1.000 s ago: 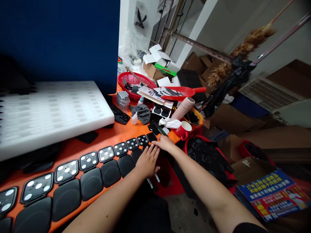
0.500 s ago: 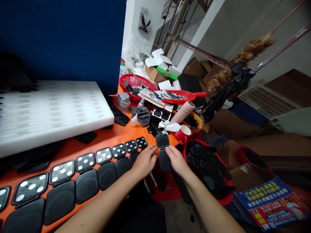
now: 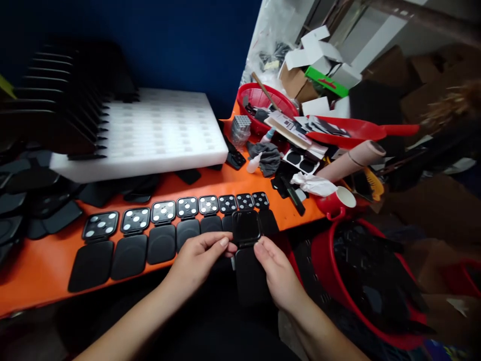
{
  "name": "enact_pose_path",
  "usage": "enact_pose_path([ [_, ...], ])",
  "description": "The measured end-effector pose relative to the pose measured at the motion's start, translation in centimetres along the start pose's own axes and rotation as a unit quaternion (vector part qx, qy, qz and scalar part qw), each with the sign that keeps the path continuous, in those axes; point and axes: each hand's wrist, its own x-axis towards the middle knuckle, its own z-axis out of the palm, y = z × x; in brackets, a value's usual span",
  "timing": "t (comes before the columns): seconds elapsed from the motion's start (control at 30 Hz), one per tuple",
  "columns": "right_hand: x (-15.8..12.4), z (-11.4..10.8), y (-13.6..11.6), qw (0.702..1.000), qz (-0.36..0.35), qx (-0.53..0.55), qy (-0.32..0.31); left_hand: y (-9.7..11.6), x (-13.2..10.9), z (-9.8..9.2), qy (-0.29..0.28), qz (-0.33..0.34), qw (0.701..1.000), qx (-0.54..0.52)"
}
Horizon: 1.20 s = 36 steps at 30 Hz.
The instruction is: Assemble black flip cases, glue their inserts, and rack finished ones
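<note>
Black hinged case (image 3: pixel 247 240) (opened flat) pinched by both hands' fingers (image 3: pixel 224 242).

Row of cases (image 3: pixel 161 244) along table (image 3: pixel 37 281) front edge; foam slab (image 3: pixel 158 135) behind; bucket (image 3: pixel 322 253) right

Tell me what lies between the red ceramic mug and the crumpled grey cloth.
Head view: between the red ceramic mug and the crumpled grey cloth lie a crumpled white tissue and loose black flat parts.

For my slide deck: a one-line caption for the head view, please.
Left hand and right hand hold an open black case before an orange table lined with matching cases.
</note>
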Motion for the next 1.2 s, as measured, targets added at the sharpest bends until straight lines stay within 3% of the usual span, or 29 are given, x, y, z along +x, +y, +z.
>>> enact_pose_path([
  [0.13, 0.2, 1.1, -0.2, 0.999, 0.015, 0.003, -0.031, -0.1, -1.0, -1.1, 0.055, -0.014, 0.998, -0.038],
  [0.4, 0.0, 1.9, -0.8, 0.998, 0.029, 0.009, -0.057, 0.6, -1.5, -1.1, 0.096, -0.009, 0.995, -0.032],
  [0.67, 0.0, 1.8, -0.3, 0.997, 0.038, 0.029, -0.065, 0.8, -1.9, -1.3, 0.097, 0.004, 0.995, 0.003],
  [0.97, -0.3, 2.1, -0.6, 0.997, 0.018, -0.053, -0.062, 0.8, -2.3, -1.4, 0.109, -0.007, 0.994, 0.016],
  [1.1, -0.1, 1.2, -1.7, 0.98, 0.001, -0.176, -0.097, 1.2, -2.5, -2.3, 0.045, -0.038, 0.997, -0.058],
  [1.2, -0.1, 0.4, -3.8, 0.908, -0.045, -0.35, -0.228, 1.4, -2.7, -3.1, -0.092, -0.113, 0.986, -0.078],
])
